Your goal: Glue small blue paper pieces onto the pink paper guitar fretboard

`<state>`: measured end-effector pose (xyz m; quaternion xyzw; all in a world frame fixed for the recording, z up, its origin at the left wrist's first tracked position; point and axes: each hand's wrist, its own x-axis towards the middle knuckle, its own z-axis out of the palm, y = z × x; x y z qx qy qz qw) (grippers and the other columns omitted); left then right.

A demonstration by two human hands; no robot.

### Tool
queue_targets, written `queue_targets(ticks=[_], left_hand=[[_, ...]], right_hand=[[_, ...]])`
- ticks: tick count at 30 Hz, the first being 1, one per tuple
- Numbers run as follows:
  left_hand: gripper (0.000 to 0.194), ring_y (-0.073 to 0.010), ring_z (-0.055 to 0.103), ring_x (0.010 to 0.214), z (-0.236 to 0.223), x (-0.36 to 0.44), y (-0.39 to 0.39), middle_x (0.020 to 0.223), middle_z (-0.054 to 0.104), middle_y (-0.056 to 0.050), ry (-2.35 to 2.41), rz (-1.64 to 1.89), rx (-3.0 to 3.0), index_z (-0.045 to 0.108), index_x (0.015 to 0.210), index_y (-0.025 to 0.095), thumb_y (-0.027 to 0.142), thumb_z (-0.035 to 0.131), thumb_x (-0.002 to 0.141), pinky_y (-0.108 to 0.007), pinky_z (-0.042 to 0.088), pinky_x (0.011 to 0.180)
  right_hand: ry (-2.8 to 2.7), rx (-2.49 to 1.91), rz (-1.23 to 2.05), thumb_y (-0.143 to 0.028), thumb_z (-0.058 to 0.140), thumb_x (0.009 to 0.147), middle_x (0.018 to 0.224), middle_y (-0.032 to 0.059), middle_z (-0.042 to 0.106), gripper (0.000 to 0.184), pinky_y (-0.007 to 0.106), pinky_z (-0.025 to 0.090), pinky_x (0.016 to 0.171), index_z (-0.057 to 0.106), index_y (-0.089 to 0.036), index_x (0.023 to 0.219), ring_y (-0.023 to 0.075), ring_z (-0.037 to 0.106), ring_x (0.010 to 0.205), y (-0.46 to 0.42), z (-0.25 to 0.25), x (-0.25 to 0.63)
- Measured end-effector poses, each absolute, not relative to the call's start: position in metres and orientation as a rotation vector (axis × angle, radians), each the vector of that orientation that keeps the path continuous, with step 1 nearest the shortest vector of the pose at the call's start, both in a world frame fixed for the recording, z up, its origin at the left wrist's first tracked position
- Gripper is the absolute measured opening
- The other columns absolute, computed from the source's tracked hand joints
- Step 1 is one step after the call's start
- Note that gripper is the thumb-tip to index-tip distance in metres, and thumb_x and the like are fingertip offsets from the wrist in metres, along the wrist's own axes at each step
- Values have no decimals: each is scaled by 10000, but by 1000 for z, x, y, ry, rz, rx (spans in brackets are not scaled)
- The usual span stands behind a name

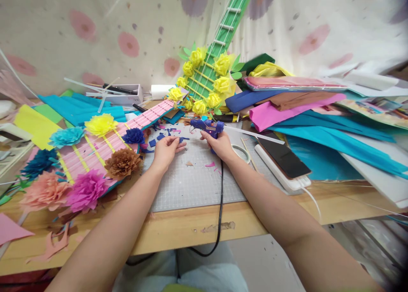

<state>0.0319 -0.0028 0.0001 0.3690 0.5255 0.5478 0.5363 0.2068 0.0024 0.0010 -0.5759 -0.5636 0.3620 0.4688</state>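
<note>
My right hand [219,145] is wrapped round a blue hot glue gun [208,125], whose nozzle points left. A long white glue stick [258,134] sticks out of its rear, and its black cord [221,194] hangs over the table edge. Left of it, my left hand [168,153] pinches a small dark blue paper piece [182,138] between thumb and forefinger, close to the nozzle but apart from it. Beneath both hands lies a grey cutting mat [191,190] with blue and pink paper scraps. At left rests a pink paper guitar [98,149] with paper flowers round its body.
A green paper guitar [204,77] with yellow flowers leans at the back. To the right are a tape roll [241,153], a phone [282,156] on a white power strip [277,173], and stacked coloured paper [338,134]. A white box [124,95] holds pens.
</note>
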Motion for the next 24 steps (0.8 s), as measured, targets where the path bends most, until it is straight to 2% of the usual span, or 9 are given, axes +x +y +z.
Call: queue_targets(ticks=[3,6,13,24], left_hand=[[29,-114,628,518,-3,25,2,653,578,9,1340,1345,989,560,747,128,119,552,774,-239,546,490],[23,-92,576,452,-7,18,5,670,559,14,1425,1362,1148,566,757,141,149,548,770,-226,513,410],[155,-108,592,489,-11,15,4,717,553,14,1502,1323,1336,512,896,185,204,577,757,-203,467,363],[170,-112,588,516,-9,14,3,745,550,7,1508,1366,1356,462,878,202,208,575,752,-194,437,376]], right_hand=[[-1492,-1376,987,-544,629,690,566,15,583,382,258,416,515,632,-163,709,109,501,495,1,2,211],[-1599,-1370,1024,-553,650,669,540,6,561,383,255,411,516,613,-171,652,106,494,497,0,2,212],[-1700,-1424,945,-565,609,707,506,2,534,394,272,433,593,573,-186,607,140,549,578,-1,3,210],[-1773,-1442,898,-574,581,733,541,14,578,381,298,455,627,600,-199,673,174,589,637,-2,3,210]])
